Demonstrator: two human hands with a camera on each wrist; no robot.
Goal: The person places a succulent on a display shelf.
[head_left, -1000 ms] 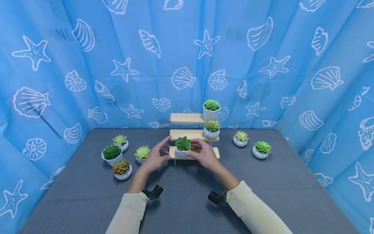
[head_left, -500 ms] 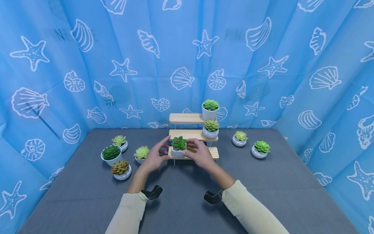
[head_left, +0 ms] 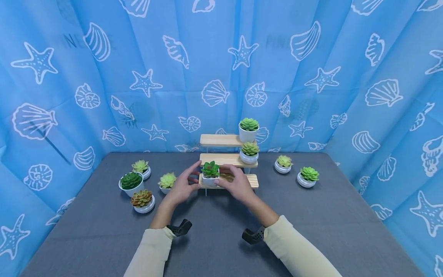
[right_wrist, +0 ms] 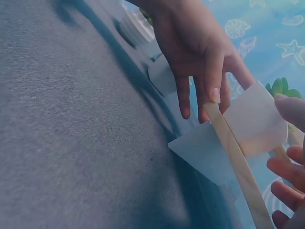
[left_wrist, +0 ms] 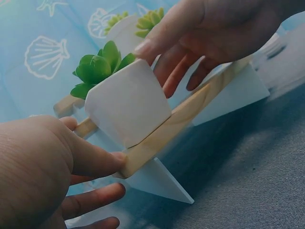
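Note:
A three-tier wooden display stand [head_left: 247,181] is in the middle of the head view. On the left of its lowest shelf sits a dark green succulent in a square white pot [head_left: 210,174]. My right hand [head_left: 238,186] holds this pot from the right, thumb at its front corner and fingers behind. My left hand [head_left: 183,187] grips the left end of the lowest shelf; its thumb [left_wrist: 97,155] lies on the shelf edge beside the pot in the left wrist view. On the right of the upper tiers stand two more potted succulents, one on top [head_left: 248,130] and one in the middle [head_left: 249,152].
Left of the stand are several potted succulents, including a reddish one [head_left: 142,201], a dark green one [head_left: 131,184] and a pale one [head_left: 167,181] near my left wrist. To the right are a pale one [head_left: 283,164] and a bright green one [head_left: 307,177]. A blue curtain [head_left: 221,57] hangs behind.
My right hand and the square pot have shifted left along the lowest shelf, closer to its left end. My left hand stays at the shelf end.

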